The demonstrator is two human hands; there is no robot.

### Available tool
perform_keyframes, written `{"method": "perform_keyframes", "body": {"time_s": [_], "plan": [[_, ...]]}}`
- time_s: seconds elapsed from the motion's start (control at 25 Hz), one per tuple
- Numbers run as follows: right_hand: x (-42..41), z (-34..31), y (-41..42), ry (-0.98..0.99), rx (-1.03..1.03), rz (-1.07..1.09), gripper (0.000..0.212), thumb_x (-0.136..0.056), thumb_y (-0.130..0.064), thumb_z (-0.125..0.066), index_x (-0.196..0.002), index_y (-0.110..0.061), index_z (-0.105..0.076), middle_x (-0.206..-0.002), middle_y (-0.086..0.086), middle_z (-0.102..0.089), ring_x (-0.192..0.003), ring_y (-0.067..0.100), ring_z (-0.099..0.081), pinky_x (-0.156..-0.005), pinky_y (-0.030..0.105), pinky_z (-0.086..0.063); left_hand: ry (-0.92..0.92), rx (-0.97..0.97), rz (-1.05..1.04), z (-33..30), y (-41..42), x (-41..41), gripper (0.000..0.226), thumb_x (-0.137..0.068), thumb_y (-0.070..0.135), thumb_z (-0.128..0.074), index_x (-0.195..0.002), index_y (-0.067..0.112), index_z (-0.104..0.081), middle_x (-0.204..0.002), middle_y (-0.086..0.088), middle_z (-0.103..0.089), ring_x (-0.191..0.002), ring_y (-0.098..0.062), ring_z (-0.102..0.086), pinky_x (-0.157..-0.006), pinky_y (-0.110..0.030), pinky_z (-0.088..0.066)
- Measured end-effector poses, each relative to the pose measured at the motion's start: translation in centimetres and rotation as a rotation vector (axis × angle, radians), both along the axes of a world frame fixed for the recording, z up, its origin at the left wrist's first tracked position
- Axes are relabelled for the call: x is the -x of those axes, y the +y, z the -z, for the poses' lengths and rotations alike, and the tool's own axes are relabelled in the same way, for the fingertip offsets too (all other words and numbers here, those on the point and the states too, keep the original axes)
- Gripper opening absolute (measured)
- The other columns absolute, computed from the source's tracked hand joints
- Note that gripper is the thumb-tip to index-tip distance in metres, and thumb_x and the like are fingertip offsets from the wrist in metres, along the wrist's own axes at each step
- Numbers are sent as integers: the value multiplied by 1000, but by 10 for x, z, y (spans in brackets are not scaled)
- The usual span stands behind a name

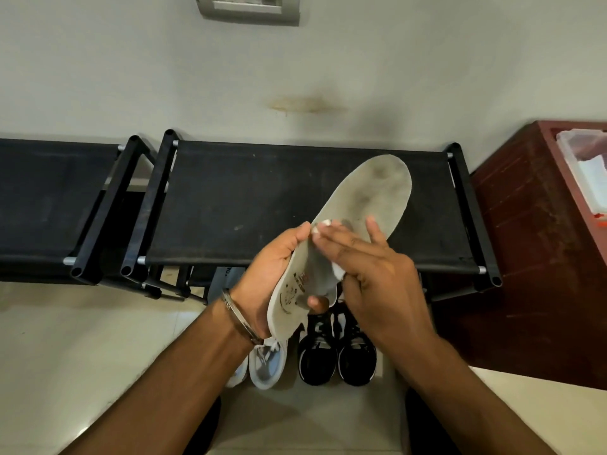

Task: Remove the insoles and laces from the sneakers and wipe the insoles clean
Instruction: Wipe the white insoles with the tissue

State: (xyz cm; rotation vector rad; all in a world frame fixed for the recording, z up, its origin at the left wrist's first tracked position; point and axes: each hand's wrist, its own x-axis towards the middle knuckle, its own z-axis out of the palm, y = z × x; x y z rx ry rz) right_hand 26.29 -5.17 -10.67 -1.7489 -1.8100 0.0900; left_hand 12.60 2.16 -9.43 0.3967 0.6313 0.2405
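The person holds a pale grey insole (345,231) up in the air, above the sneakers on the floor and in front of a black fabric-topped rack (295,205) that stands against the far wall. The left hand (279,267) grasps it at the heel end: thumb across the printed top face, fingers curled round the far edge. The right hand (371,261) lies over the middle of the insole with its fingers fairly straight, pressing a small white wipe (323,224) flat against the surface; only bits of the wipe peek out past the fingers.

The insole looks light and thin, and bendy, I would say. The toe end sticks out unsupported to the far right and carries dark smudges. Held only at the heel, it would likely flex away under a firm rub, so a grip nearer the middle, backing the spot being wiped, seems wiser.

Below, a white pair (262,362) and a black pair (338,353) sit side by side on the tiles.
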Motion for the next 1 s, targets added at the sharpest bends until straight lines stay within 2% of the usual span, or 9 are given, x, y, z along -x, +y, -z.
{"method": "perform_keyframes", "body": {"time_s": [0.12, 0.32, 0.44, 0.52, 0.6, 0.68, 0.84, 0.92, 1.0], "plan": [[-23, 0, 4, 53, 6, 171, 51, -82, 16, -54, -124, -9, -67, -128, 5, -64, -126, 13, -55, -117, 42, -28, -10, -25, 43, 6, -4, 0, 54, -94, 48, -45, -134, 14, -54, -114, -12, -56, -88, -21, -56, -41, -19, -39], [5, 0, -3, -49, -46, -35, 44, -88, -5, -41, -122, -8, -68, -129, 4, -64, -125, 12, -55, -116, 42, -30, 9, 1, -3, 0, 0, 0, 43, -91, 48, -41, -110, 21, -70, -97, -1, -62, -76, -14, -50, -43, -18, -34], [-30, 1, 3, 37, -8, 195, 43, -86, 13, -55, -121, -8, -68, -126, 6, -65, -123, 16, -57, -116, 42, -27, -18, 6, 11, 1, -1, 4, 51, -95, 46, -37, -128, 14, -60, -113, -12, -62, -83, -17, -60, -43, -19, -37], [-31, 2, 1, 64, 27, 240, 45, -84, 17, -59, -121, -8, -69, -126, 6, -65, -124, 16, -57, -117, 41, -26, -10, -6, 31, 2, -2, 4, 53, -96, 47, -38, -133, 13, -56, -118, -15, -58, -87, -19, -59, -45, -21, -40], [-10, 4, -3, 48, 34, 143, 44, -85, 13, -55, -121, -9, -68, -128, 4, -64, -125, 12, -56, -118, 41, -29, 50, -13, -1, 1, -1, 2, 50, -95, 47, -40, -122, 14, -65, -110, -12, -61, -84, -20, -55, -53, -25, -47], [16, 4, -7, 84, 28, -4, 43, -87, 3, -47, -121, -11, -68, -129, 3, -64, -125, 9, -56, -117, 41, -32, 94, 53, -64, 0, 2, 2, 51, -95, 47, -39, -116, 11, -68, -105, -8, -66, -88, -20, -62, -75, -31, -55], [42, 3, -19, 390, 89, -212, 49, -81, 16, -57, -121, -10, -68, -129, -1, -63, -125, 5, -55, -118, 36, -30, 108, 139, -162, -2, 12, 9, 52, -93, 49, -41, -114, 9, -67, -102, -11, -69, -88, -24, -66, -88, -35, -53], [47, -12, -27, 719, 226, -279, 46, -82, 18, -63, -117, -11, -70, -124, -5, -67, -121, 4, -59, -117, 34, -31, 121, 135, -206, -2, 17, 12, 52, -94, 50, -41, -121, 11, -63, -114, -12, -66, -107, -31, -58, -85, -40, -55], [42, -34, -27, 1149, 352, -268, 34, -83, 9, -67, -108, -13, -75, -113, -3, -73, -115, 12, -65, -108, 30, -43, 112, 107, -221, -2, 19, 13, 57, -95, 49, -39, -132, 11, -56, -130, -15, -59, -115, -34, -51, -81, -41, -58]]}}
